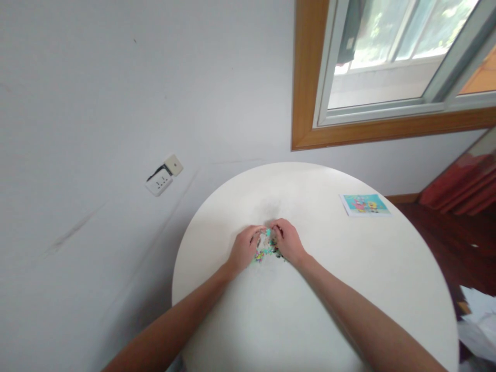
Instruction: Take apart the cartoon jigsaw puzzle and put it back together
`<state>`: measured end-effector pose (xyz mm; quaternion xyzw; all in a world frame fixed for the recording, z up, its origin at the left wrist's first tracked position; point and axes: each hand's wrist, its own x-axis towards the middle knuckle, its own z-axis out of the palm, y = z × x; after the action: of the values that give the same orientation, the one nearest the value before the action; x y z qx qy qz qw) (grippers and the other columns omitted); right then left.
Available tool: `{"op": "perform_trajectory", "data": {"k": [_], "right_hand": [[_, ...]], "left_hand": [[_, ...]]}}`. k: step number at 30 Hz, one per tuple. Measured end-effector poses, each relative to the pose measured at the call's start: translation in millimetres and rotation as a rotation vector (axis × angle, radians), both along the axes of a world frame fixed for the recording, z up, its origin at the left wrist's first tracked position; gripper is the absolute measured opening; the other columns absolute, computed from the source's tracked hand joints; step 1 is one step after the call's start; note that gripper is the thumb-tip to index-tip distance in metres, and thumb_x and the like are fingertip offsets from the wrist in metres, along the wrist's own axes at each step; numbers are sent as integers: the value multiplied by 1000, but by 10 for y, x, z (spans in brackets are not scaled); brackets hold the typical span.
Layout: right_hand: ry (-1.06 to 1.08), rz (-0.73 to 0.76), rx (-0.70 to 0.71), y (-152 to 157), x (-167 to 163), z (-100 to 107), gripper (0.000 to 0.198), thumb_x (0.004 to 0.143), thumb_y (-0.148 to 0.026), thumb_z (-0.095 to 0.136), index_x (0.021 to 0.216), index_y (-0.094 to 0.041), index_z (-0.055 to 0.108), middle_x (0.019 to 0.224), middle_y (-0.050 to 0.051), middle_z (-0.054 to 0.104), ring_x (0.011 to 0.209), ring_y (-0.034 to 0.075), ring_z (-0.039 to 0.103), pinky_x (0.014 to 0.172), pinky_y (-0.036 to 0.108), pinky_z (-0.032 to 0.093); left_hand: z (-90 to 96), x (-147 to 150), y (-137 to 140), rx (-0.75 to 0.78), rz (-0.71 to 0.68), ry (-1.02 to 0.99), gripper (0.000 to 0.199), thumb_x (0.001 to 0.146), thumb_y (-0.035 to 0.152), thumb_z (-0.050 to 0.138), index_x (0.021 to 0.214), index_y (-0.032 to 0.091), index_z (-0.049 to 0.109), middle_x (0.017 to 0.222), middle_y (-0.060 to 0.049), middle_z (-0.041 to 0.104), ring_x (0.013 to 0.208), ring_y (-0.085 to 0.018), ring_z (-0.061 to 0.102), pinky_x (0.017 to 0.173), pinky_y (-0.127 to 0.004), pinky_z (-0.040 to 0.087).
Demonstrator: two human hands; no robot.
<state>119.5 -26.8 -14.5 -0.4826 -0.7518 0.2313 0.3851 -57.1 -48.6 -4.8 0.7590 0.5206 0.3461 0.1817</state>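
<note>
Left hand (245, 245) and right hand (287, 239) curl around small colourful pieces (259, 256), any grip impossible to tell; apparently gathering them, next needing a light touch

Round white table (294, 320), colourful pieces (259, 256), cartoon picture (366, 205)

Pretty sure this is somebody's home: round white table (329, 191) by a scuffed wall (155, 93) with a power socket (159, 182), wood-trimmed sliding window (387, 85), red curtain (465, 181), dark reddish floor (457, 243).
</note>
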Motion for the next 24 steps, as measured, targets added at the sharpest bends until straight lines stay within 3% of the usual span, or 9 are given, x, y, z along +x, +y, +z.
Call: {"op": "perform_trajectory", "data": {"k": [4, 6, 8, 11, 16, 20, 24], "right_hand": [[-180, -3, 29, -216, 55, 35, 36, 95, -36, 49, 123, -19, 61, 127, 12, 59, 121, 25, 47, 103, 38, 36], [-316, 46, 65, -339, 62, 57, 55, 90, -43, 58, 137, -17, 51, 142, 16, 48, 131, 30, 37, 110, 44, 29], [-426, 118, 101, -422, 59, 83, 60, 88, -43, 60, 140, -18, 47, 145, 16, 44, 132, 32, 35, 110, 47, 26], [-500, 149, 114, -463, 41, 116, 43, 91, -40, 58, 128, -20, 54, 130, 13, 54, 117, 29, 45, 99, 43, 36], [-565, 79, 135, -456, -10, 97, 17, 95, -33, 51, 100, -19, 58, 102, 9, 59, 96, 25, 51, 85, 37, 40], [-584, 47, 154, -470, -23, 87, 12, 95, -29, 50, 96, -19, 57, 97, 8, 58, 93, 24, 51, 82, 36, 41], [-575, 42, 171, -483, -10, 111, 11, 95, -27, 51, 94, -18, 57, 102, 9, 58, 97, 24, 51, 82, 35, 41]], "left_hand": [[32, -22, -140, 70, -61, 114, 26, 92, 23, 52, 112, 20, 67, 121, -8, 66, 117, -21, 57, 107, -39, 44], [23, -50, -252, 93, -65, 254, 40, 89, 26, 57, 129, 20, 59, 137, -10, 57, 130, -26, 47, 115, -45, 35], [1, -83, -352, 97, -80, 388, 57, 88, 31, 60, 142, 18, 46, 147, -12, 46, 138, -30, 37, 118, -51, 28], [-23, -122, -430, 97, -110, 496, 58, 90, 38, 60, 143, 18, 43, 143, -13, 47, 134, -31, 39, 114, -51, 31], [10, -131, -398, 102, -146, 529, 37, 89, 33, 63, 122, 19, 56, 115, -11, 56, 108, -27, 49, 98, -45, 42], [47, -128, -368, 98, -191, 581, 16, 90, 31, 61, 99, 18, 57, 97, -7, 55, 95, -25, 49, 87, -41, 44], [61, -129, -391, 109, -182, 613, 17, 89, 32, 63, 88, 19, 53, 96, -6, 54, 94, -25, 48, 84, -40, 42]]}}
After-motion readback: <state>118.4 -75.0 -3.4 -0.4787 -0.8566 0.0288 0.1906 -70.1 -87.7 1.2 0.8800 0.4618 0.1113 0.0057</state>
